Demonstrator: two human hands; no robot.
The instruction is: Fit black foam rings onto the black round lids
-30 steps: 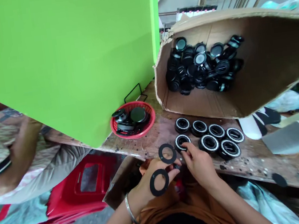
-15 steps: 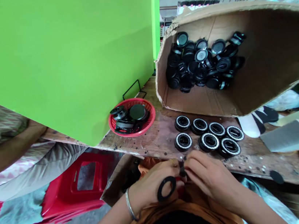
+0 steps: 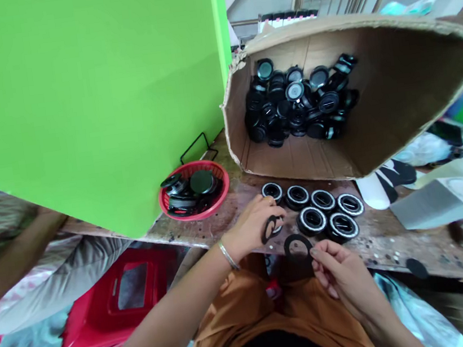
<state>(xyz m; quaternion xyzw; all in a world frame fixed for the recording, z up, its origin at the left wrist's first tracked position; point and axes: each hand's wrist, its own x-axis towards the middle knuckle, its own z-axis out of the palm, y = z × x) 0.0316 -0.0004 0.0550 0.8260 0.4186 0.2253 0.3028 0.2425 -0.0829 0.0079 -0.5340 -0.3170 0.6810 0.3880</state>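
Observation:
My left hand point(image 3: 252, 225) is over the left end of a cluster of round black parts point(image 3: 312, 219) with pale speckled rings on top. Its fingers are closed around a thin black ring point(image 3: 265, 235) and lie over one of these parts, mostly hidden beneath them; whether they grip that part I cannot tell. Close to the table's front edge, my right hand point(image 3: 341, 268) pinches another flat black ring point(image 3: 295, 238) between thumb and fingertips. This ring hangs out to the left of the fingers, above my lap.
A cardboard box point(image 3: 401, 100) on its side holds many black round pieces. Left of it stand a red basket point(image 3: 198, 216) with black parts and a green panel point(image 3: 88, 90). A grey block point(image 3: 427, 207) lies right. Another person's arm point(image 3: 20, 252) and a red stool point(image 3: 100, 316) are left.
My hands were together over my lap and have come apart. The left moved up to the round parts with its ring. The right moved slightly right and down, its black ring now showing.

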